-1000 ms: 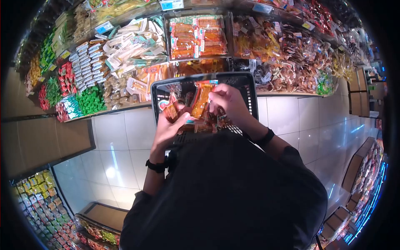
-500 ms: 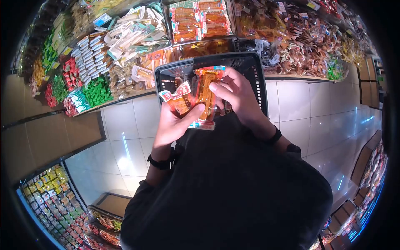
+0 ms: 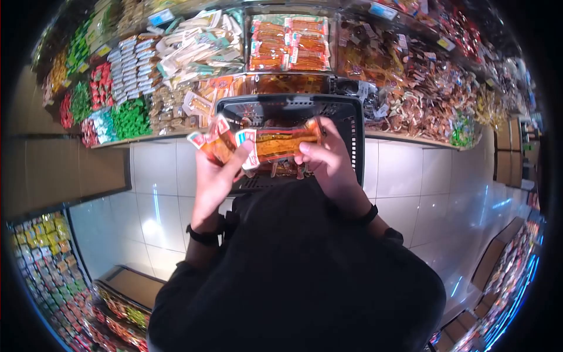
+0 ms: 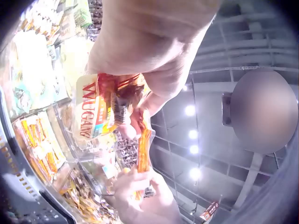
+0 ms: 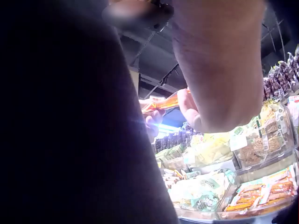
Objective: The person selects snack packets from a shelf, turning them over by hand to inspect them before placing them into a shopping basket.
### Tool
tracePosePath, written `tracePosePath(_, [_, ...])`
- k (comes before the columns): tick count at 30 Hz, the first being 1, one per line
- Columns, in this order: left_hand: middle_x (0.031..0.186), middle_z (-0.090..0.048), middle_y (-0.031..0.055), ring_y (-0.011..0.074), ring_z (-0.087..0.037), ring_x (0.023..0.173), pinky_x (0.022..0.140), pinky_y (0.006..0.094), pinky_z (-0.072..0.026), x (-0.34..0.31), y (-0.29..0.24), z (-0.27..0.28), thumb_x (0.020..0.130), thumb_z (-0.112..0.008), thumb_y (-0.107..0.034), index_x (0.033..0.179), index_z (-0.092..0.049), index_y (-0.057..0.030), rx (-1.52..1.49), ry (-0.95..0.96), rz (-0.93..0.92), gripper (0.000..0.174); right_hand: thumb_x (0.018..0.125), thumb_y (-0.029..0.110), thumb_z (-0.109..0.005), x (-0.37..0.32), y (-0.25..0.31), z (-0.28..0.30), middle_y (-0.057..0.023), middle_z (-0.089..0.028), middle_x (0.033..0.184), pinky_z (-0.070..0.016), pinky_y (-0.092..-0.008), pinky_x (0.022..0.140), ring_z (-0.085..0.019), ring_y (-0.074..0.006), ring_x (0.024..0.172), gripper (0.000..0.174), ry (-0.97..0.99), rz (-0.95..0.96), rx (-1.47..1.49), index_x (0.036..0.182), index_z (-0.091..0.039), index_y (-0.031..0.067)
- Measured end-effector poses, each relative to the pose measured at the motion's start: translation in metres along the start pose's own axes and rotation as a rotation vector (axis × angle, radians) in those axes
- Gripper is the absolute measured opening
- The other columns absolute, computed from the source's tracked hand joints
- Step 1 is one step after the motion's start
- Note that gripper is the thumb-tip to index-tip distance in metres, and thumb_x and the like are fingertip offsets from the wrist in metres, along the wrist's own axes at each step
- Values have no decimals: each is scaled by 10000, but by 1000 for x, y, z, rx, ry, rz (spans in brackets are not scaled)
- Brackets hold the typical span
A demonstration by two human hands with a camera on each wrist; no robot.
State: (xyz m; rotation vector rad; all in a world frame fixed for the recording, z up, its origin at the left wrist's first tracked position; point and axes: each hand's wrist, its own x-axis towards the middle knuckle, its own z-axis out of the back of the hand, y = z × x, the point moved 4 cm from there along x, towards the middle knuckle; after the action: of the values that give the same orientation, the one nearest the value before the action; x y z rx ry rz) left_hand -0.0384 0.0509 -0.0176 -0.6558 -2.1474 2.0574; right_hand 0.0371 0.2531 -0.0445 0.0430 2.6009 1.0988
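Note:
A clear packet of orange-brown food sticks is stretched crosswise above a black shopping basket. My left hand pinches its left end, thumb on the white label. That same hand also grips a second packet, whose label reads "WUGANG" in the left wrist view. At the other end of the crosswise packet, my right hand holds on with thumb and fingers. More packets lie in the basket below, partly hidden by the hands and held packets.
Beyond the basket runs a display shelf with similar orange packets, pale packets to their left and brown wrapped snacks to the right. Tiled floor shows either side. A brown display base stands at left.
The upper packet has turned from upright to crosswise between the hands. My left hand has shifted left, and its thumb now presses the label end. The right hand now grips the opposite end.

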Motion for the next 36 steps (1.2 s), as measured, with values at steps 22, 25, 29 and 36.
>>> tracePosePath(22, [729,-633,-49,13,-548,617,545,200,-424,21,-19,1,940,-719,-194,898,-666,-61,-132,0,-177,150,869,143,-794,-20,-47,-6,-33,-659,860,-487,-231,724,-629,-80,788,329,421,67,-533,779,-485,74])
tracePosePath(25, [798,-676,-9,48,-618,714,616,229,-483,17,-28,4,937,-715,-165,962,-665,-34,-111,-64,-67,143,849,84,-803,-27,-31,-26,-53,-666,869,-499,-242,708,-629,-84,764,293,206,192,-320,830,-513,51])
tracePosePath(29, [737,-627,4,68,-583,669,631,228,-461,20,-20,1,994,-630,-282,1030,-667,3,-81,-39,-71,290,745,-62,-826,-30,3,-29,-162,-668,822,-514,-283,561,-652,-209,658,264,-17,1110,-1094,849,-587,-22])
tracePosePath(36, [858,-693,15,70,-627,722,635,240,-491,10,-19,-25,957,-689,-180,1010,-663,-27,-220,14,-179,164,664,-74,-722,-38,-3,-30,-143,-675,984,-495,-277,596,-618,-231,746,220,156,1276,-1299,862,-722,21])
